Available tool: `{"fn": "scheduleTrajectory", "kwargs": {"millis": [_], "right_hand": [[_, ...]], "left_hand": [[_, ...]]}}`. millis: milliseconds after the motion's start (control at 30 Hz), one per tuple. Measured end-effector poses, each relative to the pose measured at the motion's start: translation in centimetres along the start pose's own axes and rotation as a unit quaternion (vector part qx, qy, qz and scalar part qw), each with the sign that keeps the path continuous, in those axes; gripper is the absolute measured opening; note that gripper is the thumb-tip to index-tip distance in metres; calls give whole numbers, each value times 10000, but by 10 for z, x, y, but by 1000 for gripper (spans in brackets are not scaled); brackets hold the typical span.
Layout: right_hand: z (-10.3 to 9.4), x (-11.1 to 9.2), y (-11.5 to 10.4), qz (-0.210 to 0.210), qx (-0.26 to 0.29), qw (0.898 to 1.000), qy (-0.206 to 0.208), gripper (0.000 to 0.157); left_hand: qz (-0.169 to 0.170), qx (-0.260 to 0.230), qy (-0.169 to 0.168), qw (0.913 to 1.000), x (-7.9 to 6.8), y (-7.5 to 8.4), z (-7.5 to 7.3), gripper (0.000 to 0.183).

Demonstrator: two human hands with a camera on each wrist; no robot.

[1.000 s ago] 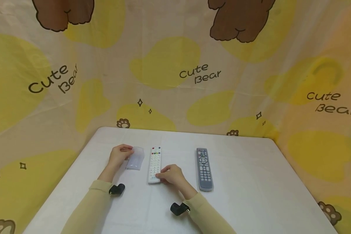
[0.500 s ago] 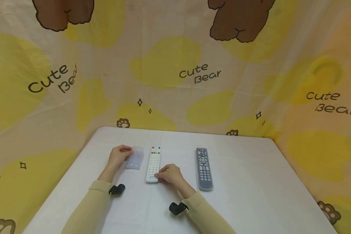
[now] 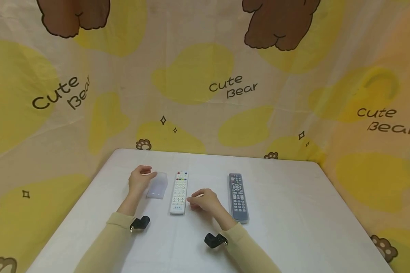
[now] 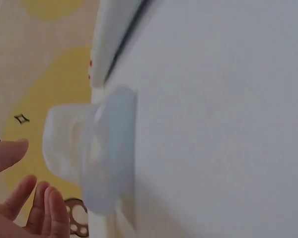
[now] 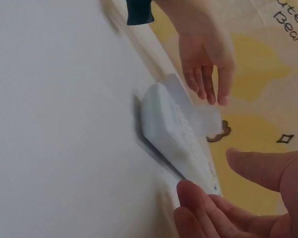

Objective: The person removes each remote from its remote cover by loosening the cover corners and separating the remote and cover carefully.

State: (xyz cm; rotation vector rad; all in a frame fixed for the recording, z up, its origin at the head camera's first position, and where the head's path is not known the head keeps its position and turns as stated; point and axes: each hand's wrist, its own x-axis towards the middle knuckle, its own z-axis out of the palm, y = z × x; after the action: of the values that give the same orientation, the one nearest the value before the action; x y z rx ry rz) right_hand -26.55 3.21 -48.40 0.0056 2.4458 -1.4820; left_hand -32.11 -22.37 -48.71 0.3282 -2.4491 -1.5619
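Well, neither hand grips anything: the left hand (image 3: pixel 139 182) has thumb and fingers apart at the left edge of a pale, translucent, soft-looking pouch (image 3: pixel 158 187), and the right hand (image 3: pixel 207 201), its thumb and fingers also parted, hangs just beside the right edge of a long white plastic remote control (image 3: pixel 179 193). Pouch and remote lie side by side on the white table (image 3: pixel 294 235), pouch to the left.

The pouch doesn't look quite flat; its far end rises, so a careless knuckle could nudge or crumple it. A hasty sideways push from the right hand would probably skew the remote leftward into it. And the pale yellow cuff (image 3: pixel 233 230) is so near the bottom of the slim dark-grey button remote (image 3: pixel 238 197) that a wide elbow might knock that one crooked.
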Motion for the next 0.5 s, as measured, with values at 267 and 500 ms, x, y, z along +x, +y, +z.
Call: {"fn": "scheduleTrajectory", "kwargs": {"millis": [267,500], "right_hand": [[-68,-9,8,-332,112,9952,916,38],[-121,-21,29,-76,-213,9834,1799,42]], "left_hand": [[558,-404,-369,9969,-21,53,46,44],[756,-557,-995,9906,-36,76,93,43]]}}
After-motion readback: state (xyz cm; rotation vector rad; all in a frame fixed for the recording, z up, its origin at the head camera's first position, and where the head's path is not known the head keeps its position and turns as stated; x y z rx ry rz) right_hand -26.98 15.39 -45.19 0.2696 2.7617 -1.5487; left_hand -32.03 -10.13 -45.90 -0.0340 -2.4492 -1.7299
